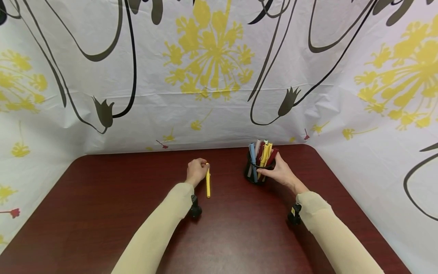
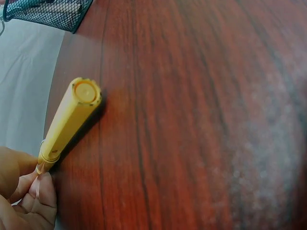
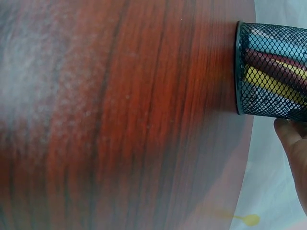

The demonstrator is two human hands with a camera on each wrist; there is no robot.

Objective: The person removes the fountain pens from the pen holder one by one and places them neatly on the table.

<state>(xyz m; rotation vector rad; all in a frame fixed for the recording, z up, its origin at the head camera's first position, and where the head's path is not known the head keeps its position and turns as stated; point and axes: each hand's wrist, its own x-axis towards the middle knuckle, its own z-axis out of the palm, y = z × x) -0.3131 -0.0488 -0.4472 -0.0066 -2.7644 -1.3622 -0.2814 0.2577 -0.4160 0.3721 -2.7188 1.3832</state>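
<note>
My left hand (image 1: pixel 196 171) pinches a yellow pen (image 1: pixel 208 184) at its far end, over the back middle of the table. The pen's other end points toward me; in the left wrist view that blunt round end (image 2: pixel 86 92) faces the camera. To the right, a black mesh pen cup (image 3: pixel 273 72) stands upright on the table. My right hand (image 1: pixel 282 173) grips this cup from its right side, thumb across the front near the rim. The cup holds several pens, among them a blue pen (image 1: pixel 253 158), yellow pens (image 1: pixel 264 156) and a dark red pen (image 1: pixel 272 156).
The dark red-brown wooden table (image 1: pixel 232 228) has rounded back corners. A white sheet (image 1: pixel 147 91) with yellow and grey flower prints hangs behind it and at both sides. A black wrist camera (image 1: pixel 195 209) sits on the left wrist, another camera (image 1: pixel 294 215) on the right.
</note>
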